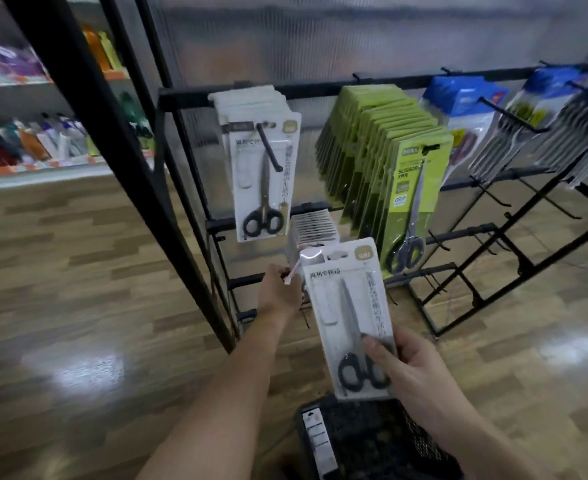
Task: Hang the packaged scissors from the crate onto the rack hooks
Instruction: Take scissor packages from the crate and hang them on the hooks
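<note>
Shop aisle: wood-pattern floor (78, 271), ribbed translucent panel (320, 36) at the back, black wire rack (320, 88) in front of it. White scissors pack (348, 317) held in mid-air, slightly tilted, low before the rack, black handles downward. Right hand (413, 368) gripping its lower right edge, thumb pressed across the front by the handles, fingers curled behind. Left hand (278, 289) just left of the pack's top corner, fingers bent round a pale strip (293, 271) there; too blurred to tell whether part of the pack or of a hook. Directly below the pack, black mesh crate (420, 441), with a card (316, 434) lying inside by its left wall. Just behind the pack's top, a short row of white packs (315, 226) on a low hook. Above the pack, a fuller row of matching packs (261, 174) on an upper hook. Up and right of the pack, green scissors packs (406, 188), then blue-topped packs (465, 105) farther right. Far left of the pack, blurred shelves of bottles (26, 143).
</note>
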`<state>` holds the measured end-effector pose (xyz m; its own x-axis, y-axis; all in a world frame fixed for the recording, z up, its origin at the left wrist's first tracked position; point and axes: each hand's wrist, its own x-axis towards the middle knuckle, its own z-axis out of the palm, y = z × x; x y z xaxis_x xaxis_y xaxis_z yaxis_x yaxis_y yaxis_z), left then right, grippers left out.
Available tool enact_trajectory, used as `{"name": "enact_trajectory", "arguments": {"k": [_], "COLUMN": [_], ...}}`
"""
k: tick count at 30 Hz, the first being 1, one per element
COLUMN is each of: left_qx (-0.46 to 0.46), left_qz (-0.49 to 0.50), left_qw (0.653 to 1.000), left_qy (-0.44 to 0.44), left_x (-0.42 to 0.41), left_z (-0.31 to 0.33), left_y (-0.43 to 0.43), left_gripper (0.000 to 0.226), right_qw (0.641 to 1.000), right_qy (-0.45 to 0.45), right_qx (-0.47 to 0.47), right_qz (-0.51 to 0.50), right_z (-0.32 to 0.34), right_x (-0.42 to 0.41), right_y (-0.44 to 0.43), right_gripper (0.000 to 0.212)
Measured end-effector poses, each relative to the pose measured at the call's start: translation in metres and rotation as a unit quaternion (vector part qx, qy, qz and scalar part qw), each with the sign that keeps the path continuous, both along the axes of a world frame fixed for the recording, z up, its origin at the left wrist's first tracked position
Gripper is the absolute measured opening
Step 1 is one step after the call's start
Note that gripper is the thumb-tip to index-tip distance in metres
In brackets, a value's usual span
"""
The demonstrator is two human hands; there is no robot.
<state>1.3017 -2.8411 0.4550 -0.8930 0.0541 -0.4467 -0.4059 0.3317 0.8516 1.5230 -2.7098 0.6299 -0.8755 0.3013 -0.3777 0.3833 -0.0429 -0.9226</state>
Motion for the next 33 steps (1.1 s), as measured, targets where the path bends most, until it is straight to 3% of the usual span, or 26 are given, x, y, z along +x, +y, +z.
{"name": "enact_trajectory", "arguments": {"k": [2,5,10,19,33], "left_qx": [-0.039,-0.096,-0.152,-0.152,-0.176], "left_qz": [-0.047,-0.093,-0.115,-0.088,-0.058], "left_qw": [0.997,0.986,0.961,0.953,0.956], "left_qy": [0.037,0.096,0.200,0.249,0.226], "left_x": [0.046,0.082,0.096,0.108,0.112], "left_z": [0.100,0.137,0.166,0.193,0.202], "left_y": [-0.025,-0.057,-0.087,-0.117,-0.125], "left_gripper": [0.025,0.031,0.028,0.031,0.028], "right_qw": [1.000,0.998,0.993,0.989,0.984], "right_qy": [0.023,0.054,0.112,0.132,0.171], "right_qx": [-0.011,0.001,0.013,-0.031,0.010], "right_qz": [-0.003,0.015,0.035,0.053,0.051], "right_z": [0.007,0.025,0.053,0.049,0.048], "right_x": [-0.014,-0.036,-0.061,-0.034,-0.042], "right_y": [-0.009,-0.028,-0.052,-0.064,-0.070], "right_gripper": [0.014,0.020,0.020,0.024,0.015]}}
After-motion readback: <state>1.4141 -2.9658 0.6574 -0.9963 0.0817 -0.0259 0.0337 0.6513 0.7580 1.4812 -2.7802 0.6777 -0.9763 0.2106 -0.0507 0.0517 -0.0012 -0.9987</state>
